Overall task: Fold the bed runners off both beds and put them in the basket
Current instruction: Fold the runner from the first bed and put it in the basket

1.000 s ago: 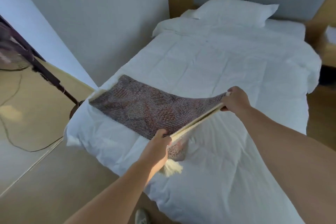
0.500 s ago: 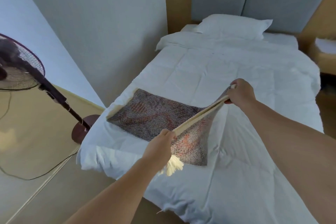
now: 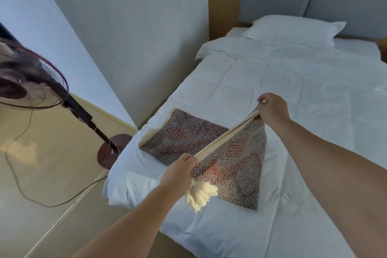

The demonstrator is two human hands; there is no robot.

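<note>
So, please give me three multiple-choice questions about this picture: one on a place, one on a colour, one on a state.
1. Where does the fan stand?
A. on the floor left of the bed
B. on the bed
C. behind the pillow

2. What colour is the tassel?
A. black
B. cream
C. green

3. How is the runner now?
A. flat and untouched
B. in a basket
C. lifted along one edge by the left hand and the right hand

Answers: 1 A, its base is on the floor; 2 B, pale yarn; 3 C, both hands hold the edge.
</note>
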